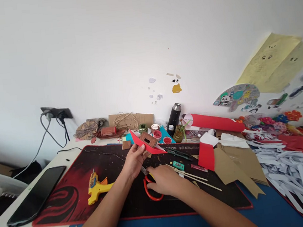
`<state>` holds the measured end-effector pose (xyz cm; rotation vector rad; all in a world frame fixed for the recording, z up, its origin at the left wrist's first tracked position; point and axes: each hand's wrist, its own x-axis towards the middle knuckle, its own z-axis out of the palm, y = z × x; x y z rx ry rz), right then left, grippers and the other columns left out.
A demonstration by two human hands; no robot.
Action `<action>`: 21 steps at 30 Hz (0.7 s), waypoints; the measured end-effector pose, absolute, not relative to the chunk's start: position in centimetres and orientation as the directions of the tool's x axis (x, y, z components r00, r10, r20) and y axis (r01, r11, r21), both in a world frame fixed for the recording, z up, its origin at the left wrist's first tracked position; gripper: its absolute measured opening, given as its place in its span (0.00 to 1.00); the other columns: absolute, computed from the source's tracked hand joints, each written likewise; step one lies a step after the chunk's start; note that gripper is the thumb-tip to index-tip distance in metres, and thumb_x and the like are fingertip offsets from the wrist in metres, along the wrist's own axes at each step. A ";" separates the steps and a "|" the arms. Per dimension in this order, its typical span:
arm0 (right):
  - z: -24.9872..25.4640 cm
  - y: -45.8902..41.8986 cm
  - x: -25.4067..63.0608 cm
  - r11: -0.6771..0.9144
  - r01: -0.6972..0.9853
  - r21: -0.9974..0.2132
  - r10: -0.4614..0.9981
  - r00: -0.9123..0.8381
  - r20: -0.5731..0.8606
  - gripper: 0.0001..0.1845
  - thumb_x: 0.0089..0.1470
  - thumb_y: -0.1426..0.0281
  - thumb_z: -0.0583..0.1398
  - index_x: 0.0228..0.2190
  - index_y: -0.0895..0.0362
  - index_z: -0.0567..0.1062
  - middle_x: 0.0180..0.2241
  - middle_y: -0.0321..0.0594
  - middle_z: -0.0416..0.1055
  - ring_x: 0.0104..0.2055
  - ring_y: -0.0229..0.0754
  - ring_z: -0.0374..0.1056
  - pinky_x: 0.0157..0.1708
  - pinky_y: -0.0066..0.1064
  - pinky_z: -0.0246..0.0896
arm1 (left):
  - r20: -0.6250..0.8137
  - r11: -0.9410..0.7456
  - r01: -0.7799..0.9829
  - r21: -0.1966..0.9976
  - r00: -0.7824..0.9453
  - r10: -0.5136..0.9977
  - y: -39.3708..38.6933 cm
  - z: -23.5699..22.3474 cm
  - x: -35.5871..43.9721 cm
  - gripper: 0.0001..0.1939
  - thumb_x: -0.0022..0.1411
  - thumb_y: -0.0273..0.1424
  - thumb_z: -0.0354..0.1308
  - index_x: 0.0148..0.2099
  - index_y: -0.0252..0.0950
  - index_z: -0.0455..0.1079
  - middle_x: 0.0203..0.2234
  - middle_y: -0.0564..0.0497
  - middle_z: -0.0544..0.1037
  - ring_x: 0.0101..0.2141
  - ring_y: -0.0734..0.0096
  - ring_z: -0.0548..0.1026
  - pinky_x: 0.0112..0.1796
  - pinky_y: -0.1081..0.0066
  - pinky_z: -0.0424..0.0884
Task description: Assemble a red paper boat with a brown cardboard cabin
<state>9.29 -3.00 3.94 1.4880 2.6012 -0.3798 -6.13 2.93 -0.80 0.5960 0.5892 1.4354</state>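
Observation:
My left hand (134, 162) holds up a small red paper boat (155, 149), thumb on its near side and the other fingers mostly hidden behind. A brown cardboard cabin (147, 138) with a dark rectangular opening sits in the boat. Lower down, over the mat, my right hand (163, 180) is closed on a pair of scissors (147, 189) with red and yellow handles. Their blades point up and left, just beside my left wrist. Thin wooden sticks (200, 178) lie to the right of my right hand, near a small green box (178, 165).
A yellow glue gun (96, 190) rests on the dark desk mat (73, 171), with a black phone-like slab (37, 195) further left. Cardboard sheets (231, 166), red paper (206, 156) and white paper strips (282, 168) lie right. Paint pots and a black thermos (174, 116) stand behind.

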 end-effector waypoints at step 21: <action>-0.5 -0.3 13.3 -0.110 0.283 -0.953 0.913 -0.351 -0.210 0.27 0.64 0.46 0.61 0.41 0.58 0.82 0.20 0.31 0.71 0.15 0.34 0.61 0.18 0.25 0.54 | -0.096 0.105 -0.669 0.736 0.050 0.994 2.4 -0.9 -5.5 0.24 0.53 0.33 0.82 0.51 0.34 0.82 0.48 0.37 0.87 0.47 0.48 0.86 0.50 0.55 0.82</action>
